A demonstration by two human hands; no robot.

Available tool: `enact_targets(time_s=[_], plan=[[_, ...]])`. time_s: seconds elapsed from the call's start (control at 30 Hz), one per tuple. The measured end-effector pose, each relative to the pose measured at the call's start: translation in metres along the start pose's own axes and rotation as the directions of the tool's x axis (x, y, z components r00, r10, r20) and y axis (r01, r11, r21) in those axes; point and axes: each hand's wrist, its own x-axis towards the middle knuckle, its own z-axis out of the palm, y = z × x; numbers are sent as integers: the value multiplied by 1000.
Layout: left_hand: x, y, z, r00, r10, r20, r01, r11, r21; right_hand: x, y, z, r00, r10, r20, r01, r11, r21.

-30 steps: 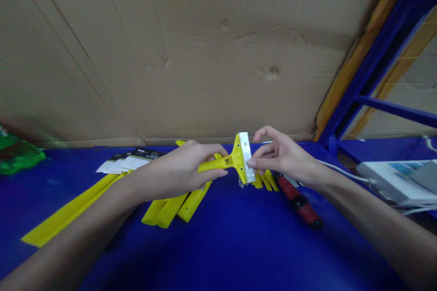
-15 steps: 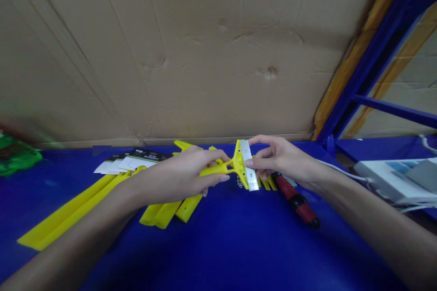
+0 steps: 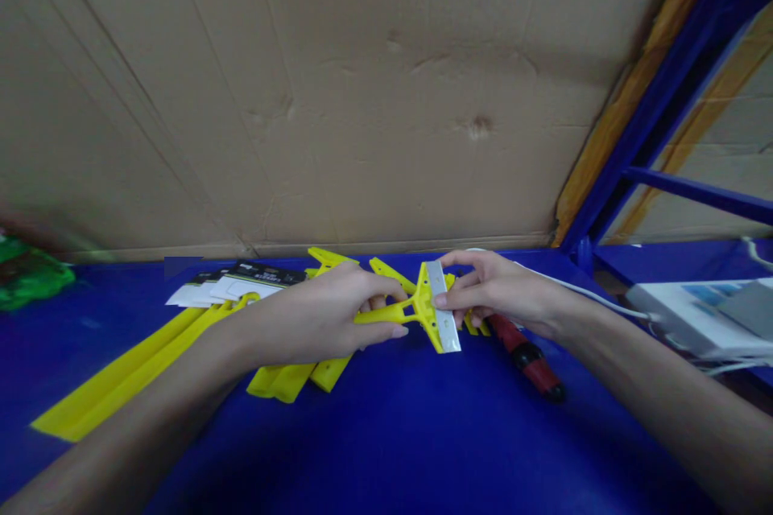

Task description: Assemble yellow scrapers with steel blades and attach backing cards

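Note:
A yellow scraper (image 3: 426, 306) with a flat metal blade (image 3: 444, 314) along its wide head is held above the blue table. My left hand (image 3: 344, 306) is closed round its handle. The thumb and fingers of my right hand (image 3: 492, 290) pinch the blade and the scraper's head, the thumb on the blade's face. Beneath and behind my left hand lie several more yellow scraper pieces (image 3: 290, 380). A red and black power screwdriver (image 3: 535, 366) rests on the table below my right hand.
At the left, long yellow pieces (image 3: 121, 362) lie beside black and white cards (image 3: 241, 282). A green plastic bundle (image 3: 33, 273) is at the far left. A white box (image 3: 682, 314) with cables stands right, past a blue frame (image 3: 640, 129). Cardboard (image 3: 362, 96) rises behind.
The scraper's head has moved slightly down and to the right between my hands. My right thumb and fingers have shifted on the blade.

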Motion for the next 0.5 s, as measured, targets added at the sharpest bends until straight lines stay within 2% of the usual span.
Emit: enact_targets(time_s=[0.5], plan=[[2,-1,-1,1000,7,-5,-7,999,-46,1,3,-5,999,-11,39,7,995,98]])
